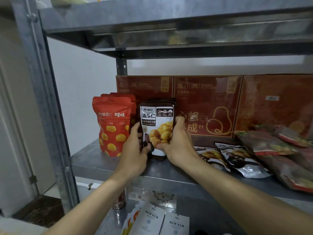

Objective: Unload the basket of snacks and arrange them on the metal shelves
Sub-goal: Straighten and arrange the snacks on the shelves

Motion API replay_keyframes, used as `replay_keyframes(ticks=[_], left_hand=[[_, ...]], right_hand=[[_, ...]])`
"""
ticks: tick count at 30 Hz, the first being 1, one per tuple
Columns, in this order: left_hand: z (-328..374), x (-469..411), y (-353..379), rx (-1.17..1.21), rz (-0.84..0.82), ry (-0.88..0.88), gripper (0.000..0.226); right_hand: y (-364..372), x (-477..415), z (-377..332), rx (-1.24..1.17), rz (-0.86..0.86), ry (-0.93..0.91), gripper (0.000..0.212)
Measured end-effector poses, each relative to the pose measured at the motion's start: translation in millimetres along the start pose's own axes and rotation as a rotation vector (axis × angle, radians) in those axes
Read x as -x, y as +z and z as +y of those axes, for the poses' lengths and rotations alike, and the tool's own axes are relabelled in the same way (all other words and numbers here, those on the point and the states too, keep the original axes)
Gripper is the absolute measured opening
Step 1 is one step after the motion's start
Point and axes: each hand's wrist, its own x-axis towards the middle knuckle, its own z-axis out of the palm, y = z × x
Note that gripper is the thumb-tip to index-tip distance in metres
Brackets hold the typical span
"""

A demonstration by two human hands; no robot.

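Left grip [135, 147] and right grip [176, 144] clasp dark chestnut pouch [157, 122] upright on metal shelf [91, 161]; red chestnut pouches [111, 126] at 9 o'clock.

Dark pouch [157, 119]: "善缘佳", "油栗仁", "早餐零食新选择".
Red pouch [111, 122]: "板栗仁", "百草味".
Red box [147, 87]: "小满", number "28".
Second red box [208, 102]: "小满", large "成”".
White sachets [152, 219]: "益生菌".
Other print is too blurred to read.

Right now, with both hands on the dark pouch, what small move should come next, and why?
Probably let go gently: the dark pouch seems to stand upright on the shelf beside the red pouches, gripped by the left hand and right hand.
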Motion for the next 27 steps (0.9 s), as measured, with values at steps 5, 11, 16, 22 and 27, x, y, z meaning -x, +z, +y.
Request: replay_keyframes(ticks=[5, 11, 16, 22, 27], left_hand=[[-4, -4, 1, -0.020, 0.016, 0.011, 0.079], [-2, -2, 1, -0.071, 0.014, 0.039, 0.095], [-6, 0, 2, -0.106, -0.008, 0.076, 0.087], [-6, 3, 0, -0.153, 0.046, 0.050, 0.100], [16, 18, -6, -0.174, 0.090, 0.118, 0.101]], right_hand=[[1, -4, 0, 0.001, -0.001, 0.011, 0.066], [0, -4, -1, 0.000, -0.006, 0.006, 0.068], [-5, 1, -3, -0.001, -0.023, -0.014, 0.081], [-23, 1, -5, 0.103, 0.009, -0.091, 0.111], [-67, 7, -14, 0.280, 0.031, -0.213, 0.131]])
